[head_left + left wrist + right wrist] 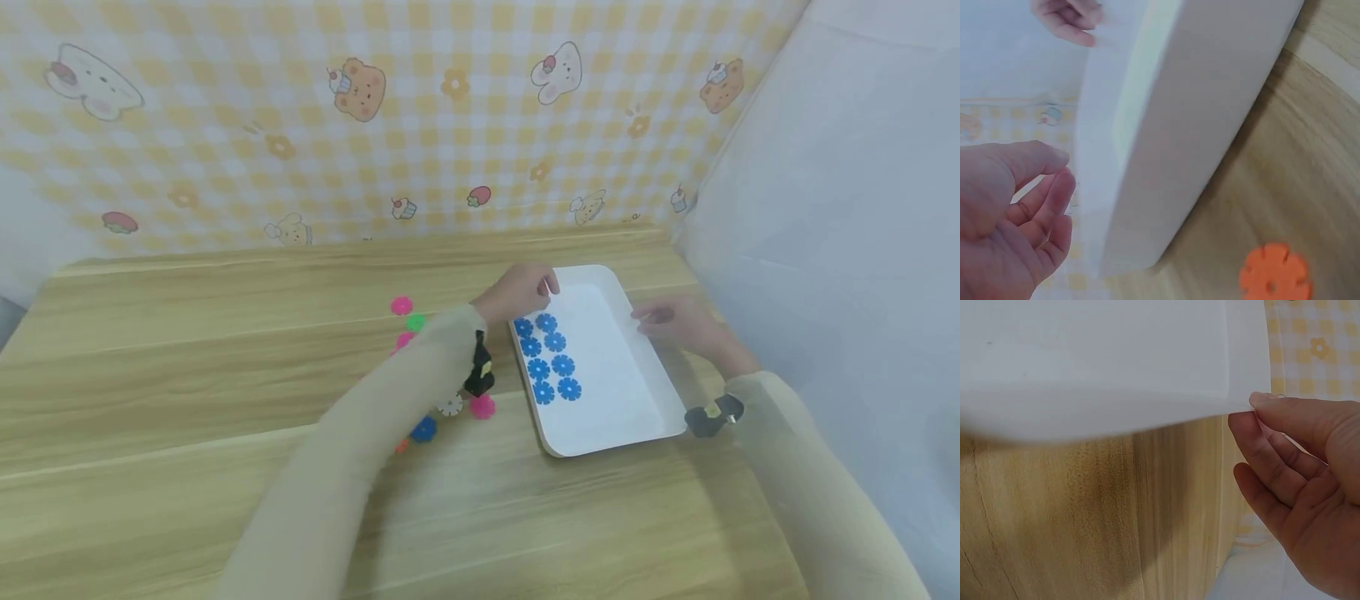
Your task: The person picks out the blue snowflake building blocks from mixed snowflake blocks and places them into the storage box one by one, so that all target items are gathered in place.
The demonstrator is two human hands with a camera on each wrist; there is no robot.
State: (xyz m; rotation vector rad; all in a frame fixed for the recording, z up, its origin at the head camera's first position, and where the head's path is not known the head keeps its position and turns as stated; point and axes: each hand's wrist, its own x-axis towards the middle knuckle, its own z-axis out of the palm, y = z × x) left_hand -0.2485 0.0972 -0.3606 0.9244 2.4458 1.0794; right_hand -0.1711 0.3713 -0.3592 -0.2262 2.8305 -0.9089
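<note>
A white rectangular tray point(618, 367) lies on the table, with two columns of blue flower-shaped notched discs point(562, 365) along its left side. At the tray's far left corner, my left hand point(525, 290) hovers with loosely curled fingers. In the left wrist view its thumb and index fingertip point(1063, 184) come close together, and no disc shows between them. On the other side, my right hand point(682, 323) pinches the tray's right rim between thumb and index finger, as the right wrist view shows at the rim point(1235, 403).
Loose discs lie left of the tray, partly hidden by my left sleeve: pink point(482, 407), white point(450, 406), dark blue point(423, 429), green point(416, 322) and orange point(1285, 265). A checked cloth point(420, 142) hangs behind the wooden table; a white sheet point(847, 208) hangs at right.
</note>
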